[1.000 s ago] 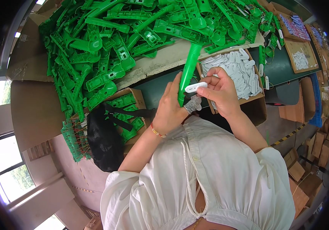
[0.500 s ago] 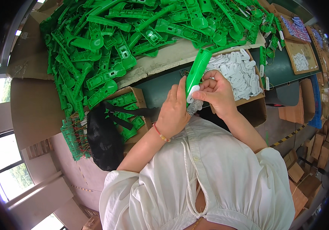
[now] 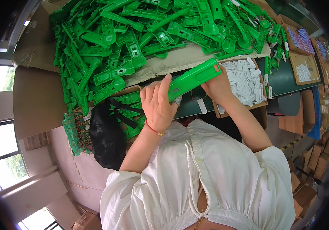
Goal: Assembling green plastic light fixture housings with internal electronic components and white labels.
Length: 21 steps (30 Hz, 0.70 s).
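Note:
My left hand [image 3: 158, 100] is wrapped round the lower-left end of a long green plastic housing [image 3: 193, 79], which slants up to the right. A small rectangular window shows near that end. My right hand [image 3: 219, 87] is closed at the housing's upper-right end, its fingertips partly hidden behind the shell. A white oblong plastic piece [image 3: 202, 106] hangs below the housing, near a thin wire. Something grey and shiny, hard to make out, shows under my left hand.
A big heap of green plastic housings [image 3: 133, 46] covers the far side. White oblong pieces fill a cardboard box [image 3: 257, 104] at right. A black mesh bag [image 3: 105, 134] hangs at left beside green circuit boards [image 3: 76, 134]. Further right stands a tray [image 3: 306, 69].
The green housing has tilted from steep to a flatter slant. The white piece, earlier against the housing under my right fingers, now hangs below it. My left hand has shifted left.

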Motion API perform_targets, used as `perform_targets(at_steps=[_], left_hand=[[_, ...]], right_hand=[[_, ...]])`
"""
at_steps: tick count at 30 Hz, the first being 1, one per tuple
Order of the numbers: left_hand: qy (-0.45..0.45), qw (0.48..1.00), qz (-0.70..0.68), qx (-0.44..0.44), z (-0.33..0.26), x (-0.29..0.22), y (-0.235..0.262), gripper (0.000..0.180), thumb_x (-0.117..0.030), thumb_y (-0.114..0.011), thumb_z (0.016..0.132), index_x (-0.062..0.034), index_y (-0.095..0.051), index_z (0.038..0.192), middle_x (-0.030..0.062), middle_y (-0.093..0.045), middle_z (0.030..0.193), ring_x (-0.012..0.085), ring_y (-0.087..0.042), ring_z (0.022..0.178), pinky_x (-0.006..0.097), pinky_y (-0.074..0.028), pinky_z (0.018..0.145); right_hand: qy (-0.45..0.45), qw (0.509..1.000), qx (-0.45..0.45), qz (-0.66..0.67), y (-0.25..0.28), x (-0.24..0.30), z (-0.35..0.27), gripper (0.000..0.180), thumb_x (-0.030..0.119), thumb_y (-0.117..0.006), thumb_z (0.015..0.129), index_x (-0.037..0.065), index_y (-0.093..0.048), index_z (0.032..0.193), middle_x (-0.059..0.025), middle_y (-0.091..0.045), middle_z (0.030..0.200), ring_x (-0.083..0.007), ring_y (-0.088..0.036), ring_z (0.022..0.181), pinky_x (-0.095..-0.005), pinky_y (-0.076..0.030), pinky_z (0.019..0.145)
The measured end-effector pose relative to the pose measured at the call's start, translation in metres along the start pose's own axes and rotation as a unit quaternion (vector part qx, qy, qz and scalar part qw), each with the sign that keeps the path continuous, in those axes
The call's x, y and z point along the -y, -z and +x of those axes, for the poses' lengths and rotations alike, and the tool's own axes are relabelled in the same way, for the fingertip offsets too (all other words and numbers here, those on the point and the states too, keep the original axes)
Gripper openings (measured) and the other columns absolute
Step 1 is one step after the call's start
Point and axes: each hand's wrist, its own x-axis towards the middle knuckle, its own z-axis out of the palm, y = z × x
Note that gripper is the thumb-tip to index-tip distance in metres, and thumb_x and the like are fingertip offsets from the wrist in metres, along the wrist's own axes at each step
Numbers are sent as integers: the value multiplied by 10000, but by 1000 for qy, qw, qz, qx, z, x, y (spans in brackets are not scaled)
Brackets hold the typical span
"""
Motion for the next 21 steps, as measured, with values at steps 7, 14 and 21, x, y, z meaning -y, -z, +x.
perform_targets(at_steps=[7,14,21], left_hand=[[-82,990,45,-107,-1,7,3,851,6,-613,531,-53,-289,1316,61,-602,1003,251,-531,888,382,-369,773],[-105,982,69,-142,-4,16,4,849,-23,-608,564,-90,-262,1336,76,-595,1014,254,-537,862,387,-369,756],[-113,980,86,-140,-3,16,7,795,-43,-573,565,-135,-332,1316,53,-594,1013,240,-536,864,378,-370,754]], right_hand=[[-22,998,24,-55,-60,-7,4,209,199,-536,779,110,-589,961,-95,-558,1012,-295,-481,1017,-506,-298,979],[49,991,-17,-127,-47,5,6,303,232,-582,751,36,-563,981,-233,-483,1151,-450,-358,1161,-577,-268,962],[61,985,-20,-159,-49,7,4,287,205,-567,762,45,-569,1000,-239,-481,1175,-449,-381,1144,-573,-266,963]])
